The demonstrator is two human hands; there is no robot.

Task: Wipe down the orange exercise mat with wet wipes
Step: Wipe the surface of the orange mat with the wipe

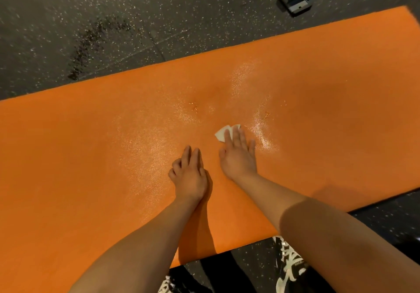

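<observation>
Lying where, the flat orange foam exercise mat [91, 156]?
On the dark speckled rubber floor [68, 19], glistening wet mid-mat.
And the small white wet wipe [222, 133]?
Mid-mat, pressed flat under the right hand [238, 154], fingers straight. The left hand [189, 174] rests on the mat beside it, loosely bent, holding nothing.

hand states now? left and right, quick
Left hand: open, resting on the orange exercise mat, holding nothing.
Right hand: open, flat fingers pressing the crumpled white wet wipe onto the mat.
</observation>
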